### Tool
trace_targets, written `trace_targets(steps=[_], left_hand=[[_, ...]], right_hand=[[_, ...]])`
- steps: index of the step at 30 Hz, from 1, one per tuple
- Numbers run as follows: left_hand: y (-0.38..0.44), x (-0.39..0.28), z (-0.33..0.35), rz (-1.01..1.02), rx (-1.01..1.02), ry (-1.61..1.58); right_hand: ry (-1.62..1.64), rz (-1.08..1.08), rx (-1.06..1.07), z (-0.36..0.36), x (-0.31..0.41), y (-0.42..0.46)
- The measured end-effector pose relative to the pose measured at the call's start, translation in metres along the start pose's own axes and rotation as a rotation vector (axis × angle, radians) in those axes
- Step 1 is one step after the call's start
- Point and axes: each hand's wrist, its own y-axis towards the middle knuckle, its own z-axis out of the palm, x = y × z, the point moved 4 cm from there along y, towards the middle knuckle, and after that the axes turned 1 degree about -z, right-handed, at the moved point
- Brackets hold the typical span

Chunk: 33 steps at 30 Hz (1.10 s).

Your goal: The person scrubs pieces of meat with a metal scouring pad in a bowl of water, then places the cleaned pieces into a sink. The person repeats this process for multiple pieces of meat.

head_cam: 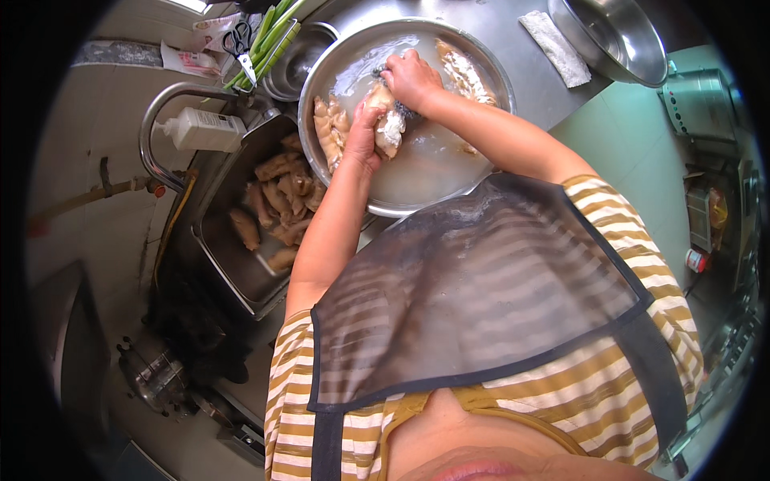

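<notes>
A large stainless steel basin (pixel 512 90) of cloudy water stands on the counter before me. Over it, my left hand (pixel 364 137) grips a pig's trotter (pixel 391 133) that has white residue on its lower part. My right hand (pixel 415 79) is closed around a dark grey scouring pad (pixel 406 112), pressed against the trotter's upper end. Fingers and trotter hide part of the pad. Another trotter (pixel 329 129) lies at the basin's left side, partly behind my left hand. At the right side is a further piece (pixel 460 69) with white residue, half covered by my right forearm.
To the left, a sink (pixel 219 264) holds several trotters (pixel 286 186) under a curved faucet (pixel 147 129). A white pump bottle (pixel 210 130), scissors (pixel 245 57), green onions (pixel 264 45) and a metal bowl (pixel 295 66) stand nearby. At the right are a folded cloth (pixel 554 48) and a steel bowl (pixel 646 45).
</notes>
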Motion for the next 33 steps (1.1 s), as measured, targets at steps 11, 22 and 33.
trace_targets(steps=[11, 22, 33], left_hand=[[0.014, 0.006, -0.014, -0.146, 0.037, -0.102], [0.024, 0.014, -0.016, -0.069, 0.033, -0.155], [0.021, 0.006, -0.004, 0.048, 0.028, -0.26]], right_hand=[[0.008, 0.113, -0.025, -0.008, -0.033, 0.015], [0.14, 0.005, -0.078, 0.013, -0.044, -0.019], [0.19, -0.365, -0.032, -0.018, 0.0, -0.039]])
